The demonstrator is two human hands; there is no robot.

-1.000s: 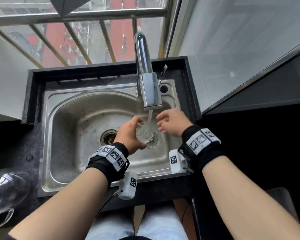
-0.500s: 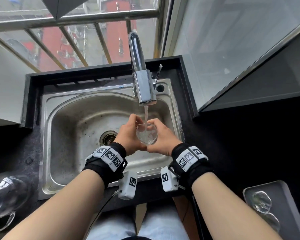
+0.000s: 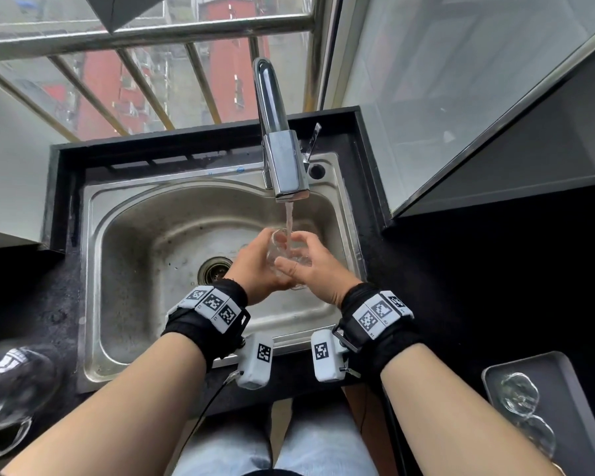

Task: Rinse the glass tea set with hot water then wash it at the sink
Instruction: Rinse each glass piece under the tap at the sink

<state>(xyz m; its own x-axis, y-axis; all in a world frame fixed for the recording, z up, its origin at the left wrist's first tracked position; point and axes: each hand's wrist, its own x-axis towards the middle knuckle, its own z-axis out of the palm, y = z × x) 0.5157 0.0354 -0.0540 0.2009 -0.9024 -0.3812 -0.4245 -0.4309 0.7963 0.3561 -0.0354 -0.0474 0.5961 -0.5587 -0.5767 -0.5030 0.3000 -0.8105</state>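
A black surface (image 3: 461, 286) below a barred window carries a steel sink (image 3: 93, 269). Over the basin's right side, the left hand (image 3: 255, 271) and the right hand (image 3: 320, 269) both curl round a glass cup (image 3: 289, 252), which sits between them under the water (image 3: 289, 216) running from the tap (image 3: 285, 159). A glass pot (image 3: 11, 383) stands at the surface's near left edge. At the near right, a tray (image 3: 564, 379) holds other cups (image 3: 519, 395).

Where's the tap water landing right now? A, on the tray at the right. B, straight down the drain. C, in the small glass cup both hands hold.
C: the stream from the faucet falls into the glass cup, gripped by the left hand and right hand over the sink.
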